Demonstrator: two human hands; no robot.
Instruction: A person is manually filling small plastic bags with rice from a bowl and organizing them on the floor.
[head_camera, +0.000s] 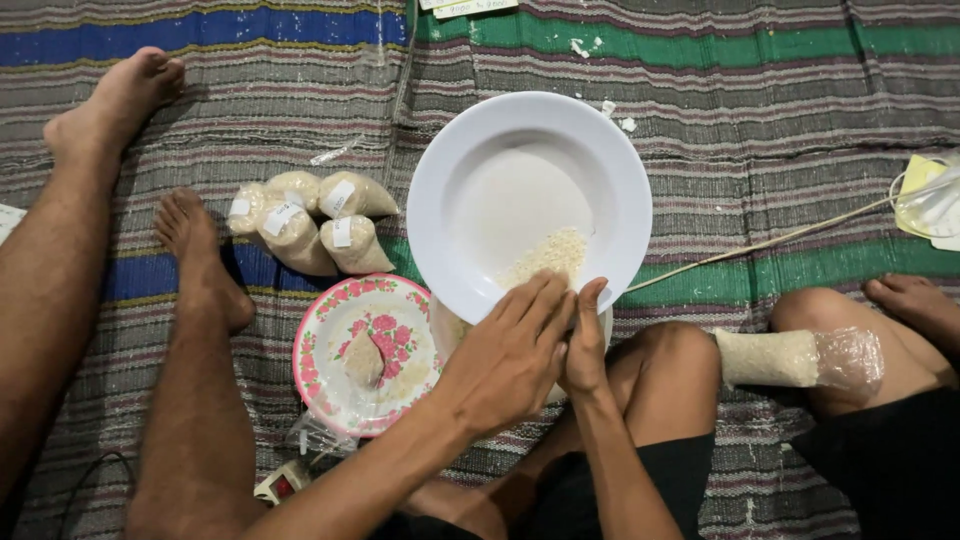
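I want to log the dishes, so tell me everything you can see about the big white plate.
The white plate is round, deep and glossy, plastic by its look, with a broad rim. It is tilted toward the camera over the striped mat. A little rice lies at its lower edge. Both hands, left and right, grip that near rim.

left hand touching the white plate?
Touching. In the head view the left hand lies over the near rim of the white plate, its fingers overlapping the rim with no gap, beside the rice.

Left hand (510, 355) over right hand (585, 340), fingers cupped.
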